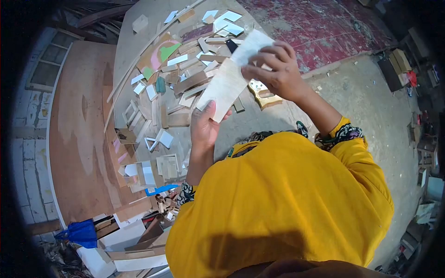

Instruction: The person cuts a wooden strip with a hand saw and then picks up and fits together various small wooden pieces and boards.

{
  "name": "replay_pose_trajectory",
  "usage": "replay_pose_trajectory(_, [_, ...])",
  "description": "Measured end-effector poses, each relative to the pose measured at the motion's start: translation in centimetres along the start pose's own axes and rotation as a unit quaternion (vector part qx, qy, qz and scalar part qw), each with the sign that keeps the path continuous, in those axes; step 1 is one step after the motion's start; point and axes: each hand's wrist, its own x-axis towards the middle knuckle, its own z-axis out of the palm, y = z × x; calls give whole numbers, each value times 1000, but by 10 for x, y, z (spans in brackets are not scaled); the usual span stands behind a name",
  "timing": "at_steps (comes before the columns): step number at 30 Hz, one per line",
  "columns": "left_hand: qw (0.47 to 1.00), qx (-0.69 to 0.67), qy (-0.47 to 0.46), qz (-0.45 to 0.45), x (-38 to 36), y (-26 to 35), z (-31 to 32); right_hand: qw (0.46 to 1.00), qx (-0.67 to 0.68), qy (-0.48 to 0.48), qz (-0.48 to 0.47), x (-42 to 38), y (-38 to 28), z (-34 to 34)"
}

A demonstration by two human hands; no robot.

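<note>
My left hand [206, 126] grips the lower end of a flat, pale wooden board [225, 90], thumb on top and fingertips showing at the far edge. The board is held up at a slant above the floor. At its upper end is a whiter flat piece [251, 47]; whether it is separate or overlaps the board I cannot make out. My right hand [276, 72] has its fingers bent over the edge of this whiter piece, thumb hidden. Below the right hand lies a hand saw with a yellowish handle [265, 96].
Many wood offcuts [190, 83] and white-faced pieces [229, 22] lie scattered on the floor ahead and left. A large brown wooden panel [79, 134] stands at the left. A blue bag [79, 233] sits lower left. Boxes [396, 65] line the right side.
</note>
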Motion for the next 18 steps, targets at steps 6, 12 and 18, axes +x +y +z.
replay_pose_trajectory(6, [993,33,-9,109,-5,5,17,921,183,190,288,-1,-11,3])
replay_pose_trajectory(12, [986,92,-17,139,-7,-4,23,593,672,74,438,3,-34,5])
replay_pose_trajectory(18, [980,142,-37,138,-8,-15,24,562,654,78,500,2,-38,21])
